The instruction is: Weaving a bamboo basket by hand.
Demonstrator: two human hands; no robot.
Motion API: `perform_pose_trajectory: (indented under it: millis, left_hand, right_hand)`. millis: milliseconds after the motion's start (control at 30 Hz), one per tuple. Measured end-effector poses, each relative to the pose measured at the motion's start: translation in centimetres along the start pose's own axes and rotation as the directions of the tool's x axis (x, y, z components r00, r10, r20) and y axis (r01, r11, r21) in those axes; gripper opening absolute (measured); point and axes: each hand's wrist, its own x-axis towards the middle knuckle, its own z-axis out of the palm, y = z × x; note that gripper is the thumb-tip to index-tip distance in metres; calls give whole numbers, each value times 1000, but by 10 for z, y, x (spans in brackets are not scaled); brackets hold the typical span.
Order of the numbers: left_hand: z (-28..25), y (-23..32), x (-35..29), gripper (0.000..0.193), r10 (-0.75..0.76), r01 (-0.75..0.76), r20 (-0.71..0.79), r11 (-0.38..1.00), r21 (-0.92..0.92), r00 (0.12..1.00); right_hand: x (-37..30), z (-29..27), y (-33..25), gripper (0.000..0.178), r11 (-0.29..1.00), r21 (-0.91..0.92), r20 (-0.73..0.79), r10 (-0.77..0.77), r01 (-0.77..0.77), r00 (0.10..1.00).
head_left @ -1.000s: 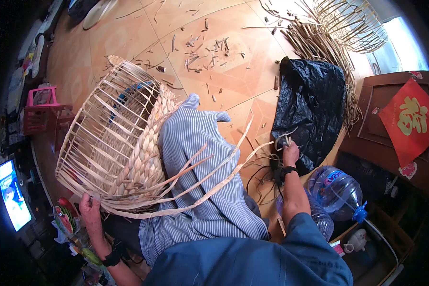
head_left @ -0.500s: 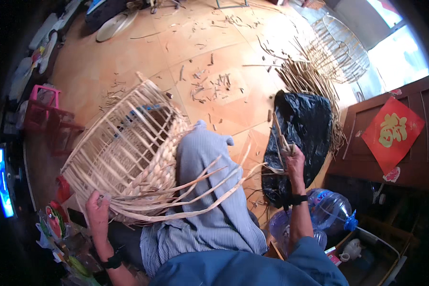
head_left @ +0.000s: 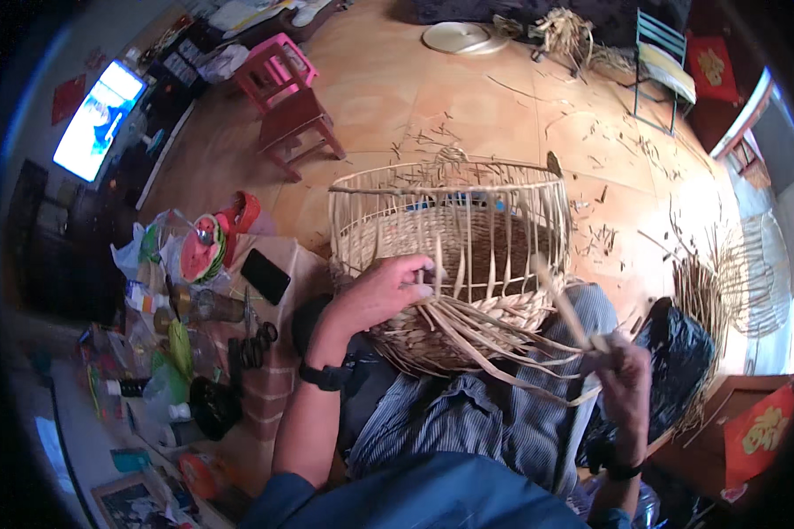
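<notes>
A partly woven wicker basket [head_left: 450, 220] rests against my lap, its lower wall densely woven and its upper uprights open. My left hand [head_left: 384, 289] is closed at the near side of the basket, thumb and fingers around an upright where loose strands begin. From there several long loose strands [head_left: 512, 348] fan out to the right over my striped-cloth-covered knee. My right hand [head_left: 622, 366] is closed on a pale wicker strip [head_left: 563, 304], which slants up and leftward in front of the basket. The strip's lower end is hidden in the fist.
A small table at left holds a phone [head_left: 265, 276], scissors [head_left: 258, 344] and a cut watermelon [head_left: 201, 260]. Black plastic [head_left: 675, 344] and a bundle of stems [head_left: 704, 291] lie at right. Scraps litter the floor [head_left: 397, 106]. A red chair [head_left: 295, 132] stands beyond.
The view has turned leftward. The basket now sits more upright before me. My right hand has come from the stem bundle toward the basket with a strip; my left grips nearer the strands' base.
</notes>
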Motion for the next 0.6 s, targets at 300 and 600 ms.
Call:
perform_pose_trajectory:
  millis: [300,600]
  left_hand:
    - [4,-12,9,43,163,-144,-20,920,364,986]
    - [20,-22,14,49,325,-221,-153,855,469,933]
  right_hand:
    - [17,61,-30,14,932,-360,213,119,-35,970]
    - [38,62,-43,15,854,-521,252,146,7,957]
